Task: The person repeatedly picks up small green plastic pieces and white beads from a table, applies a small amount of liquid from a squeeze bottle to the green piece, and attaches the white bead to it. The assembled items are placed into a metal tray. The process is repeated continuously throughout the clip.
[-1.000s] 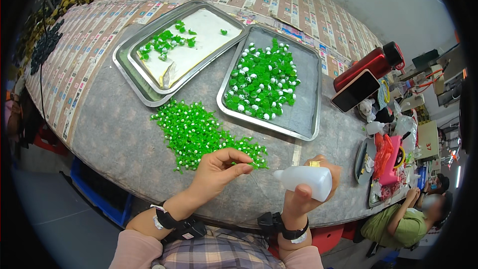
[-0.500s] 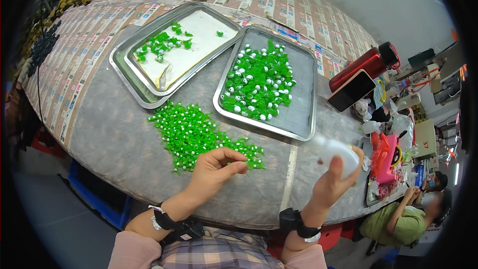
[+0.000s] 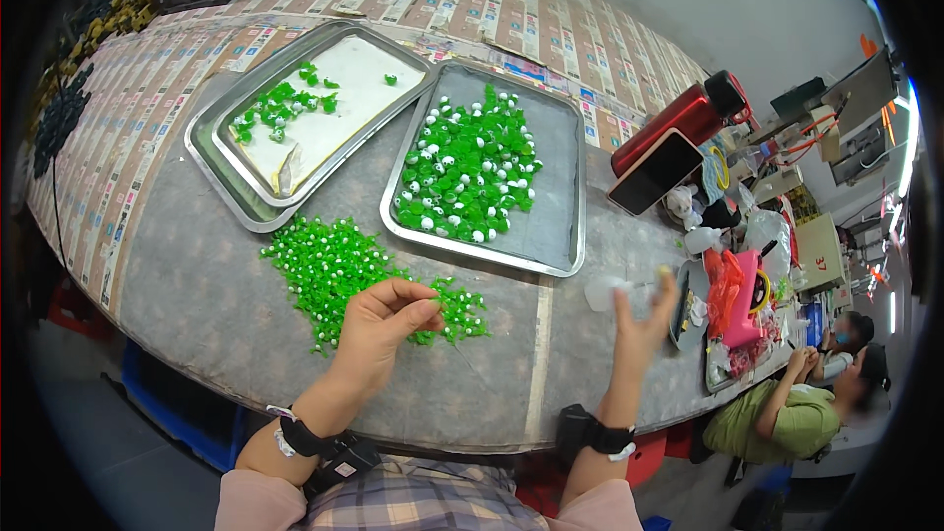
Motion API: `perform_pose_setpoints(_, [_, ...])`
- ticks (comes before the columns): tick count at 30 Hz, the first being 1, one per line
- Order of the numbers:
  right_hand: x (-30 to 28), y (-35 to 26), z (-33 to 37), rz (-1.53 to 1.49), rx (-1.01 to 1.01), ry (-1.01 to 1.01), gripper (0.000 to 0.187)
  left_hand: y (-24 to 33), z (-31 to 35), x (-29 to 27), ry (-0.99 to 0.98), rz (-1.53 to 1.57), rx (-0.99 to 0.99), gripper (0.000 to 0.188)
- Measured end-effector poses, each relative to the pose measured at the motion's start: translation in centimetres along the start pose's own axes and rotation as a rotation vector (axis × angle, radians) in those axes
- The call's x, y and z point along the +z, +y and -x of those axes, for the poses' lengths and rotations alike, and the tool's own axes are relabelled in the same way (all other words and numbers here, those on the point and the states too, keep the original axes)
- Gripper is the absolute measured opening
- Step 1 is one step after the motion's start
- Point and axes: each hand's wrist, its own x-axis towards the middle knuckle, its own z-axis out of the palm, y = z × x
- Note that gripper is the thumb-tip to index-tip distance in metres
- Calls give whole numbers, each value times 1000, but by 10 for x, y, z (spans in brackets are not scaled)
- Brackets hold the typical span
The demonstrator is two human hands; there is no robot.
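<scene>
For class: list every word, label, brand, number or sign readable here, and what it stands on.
Pale box, right: a number, readable but not copied here.
Patterned table covering: print, too small to read.
Black device, lower left of centre: pale label, too small to read.
Loose green pieces: no readable text.

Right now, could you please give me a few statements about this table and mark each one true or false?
1. The left hand pinches a small green piece at its fingertips. True.
2. The right hand is clenched in a fist. False: its fingers are spread, though blurred.
3. The grey-bottomed tray holds more green-and-white pieces than the white-lined tray. True.
4. The smartphone lies inside a tray. False: it is beside the red flask.
5. The loose green pile lies directly on the grey table cover. True.
</scene>
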Motion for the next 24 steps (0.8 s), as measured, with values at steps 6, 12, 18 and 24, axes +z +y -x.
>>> perform_pose_setpoints(6, [13, -84, -33, -358, -42, -474, 20, -1, 1, -8, -23, -27, 15, 10])
perform_pose_setpoints(12, [95, -72, -33, -149, -434, -676, 21, -2, 0, -6, -72, -54, 66, 9])
perform_pose_setpoints(18, [80, -83, -32, -293, -337, -657, 22, 0, 1, -6, -95, -45, 40, 8])
perform_pose_setpoints(24, [24, -115, -4, -447, -284, -799, 22, -1, 2, -5, -138, -22, 9, 9])
